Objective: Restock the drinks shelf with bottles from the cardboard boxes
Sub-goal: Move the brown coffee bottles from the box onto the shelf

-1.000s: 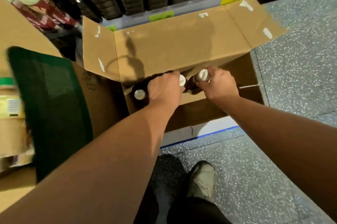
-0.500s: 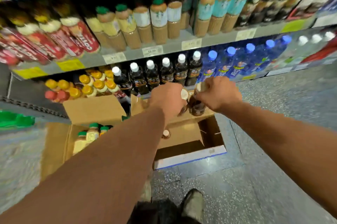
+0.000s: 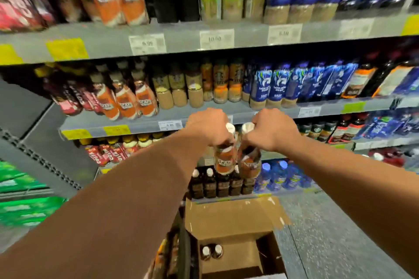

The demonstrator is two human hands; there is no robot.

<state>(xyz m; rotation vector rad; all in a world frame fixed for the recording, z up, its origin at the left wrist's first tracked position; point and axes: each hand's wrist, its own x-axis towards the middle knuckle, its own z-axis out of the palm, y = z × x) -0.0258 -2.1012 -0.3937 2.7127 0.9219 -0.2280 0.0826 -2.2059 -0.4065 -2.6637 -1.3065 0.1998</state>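
My left hand (image 3: 209, 126) grips the neck of an orange-labelled coffee bottle (image 3: 225, 160) with a white cap. My right hand (image 3: 273, 129) holds a second, matching bottle (image 3: 250, 162) the same way. Both bottles hang side by side, nearly touching, in front of the grey middle shelf (image 3: 136, 120). On that shelf stands a row of the same orange-labelled bottles (image 3: 127, 99). Below my hands the open cardboard box (image 3: 226, 217) sits on the floor, with two white-capped bottles (image 3: 212, 251) left in its near left corner.
Shelves full of drinks fill the view: jars and blue bottles (image 3: 278, 83) to the right, dark white-capped bottles (image 3: 217, 181) on the bottom shelf behind the box. Green packs (image 3: 25, 208) are at the left. Speckled floor (image 3: 340, 233) lies to the right.
Both hands have lifted the two bottles out of the box and raised them up to the level of the middle shelf. My view has tilted up from the box to the shelves.
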